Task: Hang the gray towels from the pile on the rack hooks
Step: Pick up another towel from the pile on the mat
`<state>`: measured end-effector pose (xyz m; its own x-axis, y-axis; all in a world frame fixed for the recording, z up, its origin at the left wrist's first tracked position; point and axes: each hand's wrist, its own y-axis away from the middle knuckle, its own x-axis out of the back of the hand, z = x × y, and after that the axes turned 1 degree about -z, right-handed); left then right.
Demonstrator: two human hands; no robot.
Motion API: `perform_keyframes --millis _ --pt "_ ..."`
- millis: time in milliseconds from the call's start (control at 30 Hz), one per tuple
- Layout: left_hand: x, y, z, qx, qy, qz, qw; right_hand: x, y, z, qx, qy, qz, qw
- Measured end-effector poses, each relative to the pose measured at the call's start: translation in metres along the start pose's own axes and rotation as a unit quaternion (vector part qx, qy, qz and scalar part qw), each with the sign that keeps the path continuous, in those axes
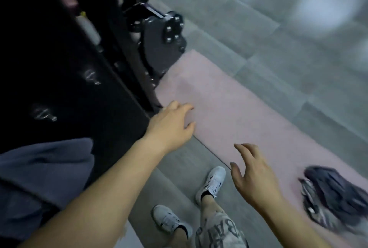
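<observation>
Hands: left hand (pixel 171 122) and right hand (pixel 253 176) spread wide, empty, over edge of pink rectangular floor mat (pixel 229 112).
Pile: crumpled gray towels (pixel 334 194) on mat.

The middle of the pink mat (pixel 229 112) lies bare, open room to pass. The dark rack panel (pixel 59 68) walls off the floor's left side, a black stand (pixel 159 38) blocks the mat's far corner, and the towel pile (pixel 334 194) sits on its near right end.
</observation>
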<state>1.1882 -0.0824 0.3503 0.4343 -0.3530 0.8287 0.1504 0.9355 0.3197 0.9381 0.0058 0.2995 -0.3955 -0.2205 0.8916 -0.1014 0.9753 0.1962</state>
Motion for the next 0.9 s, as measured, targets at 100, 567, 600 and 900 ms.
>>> perform_keyframes --millis 100,567,600,900 --pt "-0.015 -0.047 0.068 -0.075 -0.061 -0.042 0.994 0.024 0.008 0.056 -0.080 -0.010 0.037 0.996" --pt "-0.141 -0.212 0.429 -0.360 -0.254 -0.179 0.880 0.129 0.002 0.276 -0.333 -0.063 0.182 0.923" --pt "-0.149 -0.219 0.450 -0.376 -0.257 -0.183 0.871 0.139 0.000 0.288 -0.348 -0.068 0.192 0.915" --pt "-0.211 -0.327 0.626 -0.494 -0.300 -0.236 0.781 0.218 -0.042 0.399 -0.496 -0.112 0.265 0.820"
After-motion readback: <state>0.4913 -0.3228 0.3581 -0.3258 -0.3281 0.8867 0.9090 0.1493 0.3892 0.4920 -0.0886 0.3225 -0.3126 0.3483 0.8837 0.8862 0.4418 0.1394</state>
